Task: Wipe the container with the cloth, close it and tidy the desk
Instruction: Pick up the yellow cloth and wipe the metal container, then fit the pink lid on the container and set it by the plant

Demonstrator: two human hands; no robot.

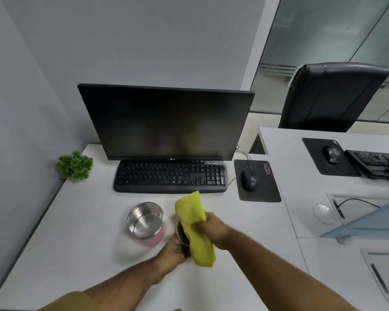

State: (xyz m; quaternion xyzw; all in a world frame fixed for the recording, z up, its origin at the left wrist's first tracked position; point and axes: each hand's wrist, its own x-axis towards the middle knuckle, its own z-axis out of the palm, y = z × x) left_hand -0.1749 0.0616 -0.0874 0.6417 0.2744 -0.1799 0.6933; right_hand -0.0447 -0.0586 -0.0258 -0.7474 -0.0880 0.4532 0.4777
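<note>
A pink container (146, 223) with a shiny steel inside stands open on the white desk (76, 232), in front of the keyboard. Just right of it my left hand (173, 251) grips a small dark round object (181, 232), perhaps the lid, mostly hidden by the cloth. My right hand (212, 230) holds a yellow-green cloth (194, 225), bunched and draped over that round object. The cloth hangs down past my left hand's fingers.
A black keyboard (171, 176) and dark monitor (166, 124) stand behind the container. A mouse (250, 178) on its pad (263, 194) lies to the right, a small green plant (74, 166) at the far left. A second desk (301, 198) adjoins on the right.
</note>
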